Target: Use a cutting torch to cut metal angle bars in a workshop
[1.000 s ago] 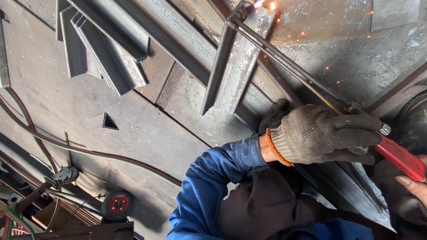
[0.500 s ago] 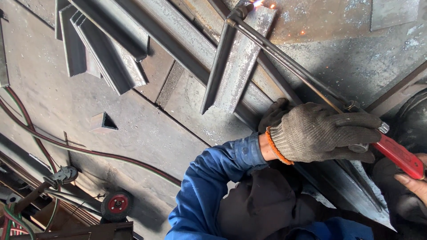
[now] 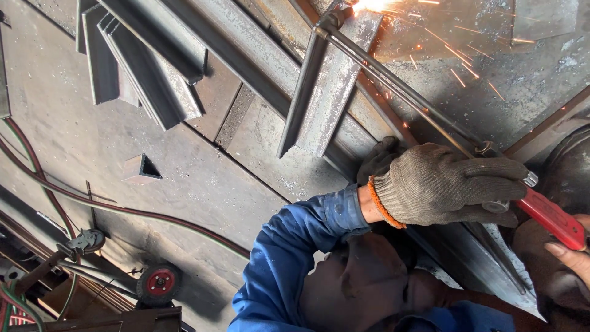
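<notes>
Torch (image 3: 430,120): cutting torch with twin long tubes and a red handle (image 3: 552,218), tip at the top end of the angle-iron piece (image 3: 329,86), which lies across the long steel section (image 3: 258,58) on the plate floor (image 3: 203,178). Sparks (image 3: 442,55) fly to the right of that angle iron, so the cut looks live at its upper end. Your left hand (image 3: 445,184), in a grey knit glove, is wrapped fully closed around the tubes just ahead of the handle, below and right of the angle iron. Your right hand (image 3: 568,255) shows only bare fingertips at the frame edge by the rear of the handle; I can't tell whether it is gripping. My read: keep the left hand as the pivot, steer from the rear, and hold the tip height constant above the flange of the angle iron. Travel steadily; if sparks start blowing back toward you instead of away from the angle iron, you're likely moving too fast. That bare right hand is the risk, get a glove on it. The 2 hoses (image 3: 67,197) run well left of the angle iron, clear of the spark spray; keep them there. Loose angle offcuts (image 3: 132,80) sit to its upper left, a small triangular offcut (image 3: 141,169) to its lower left, neither in your way.
</notes>
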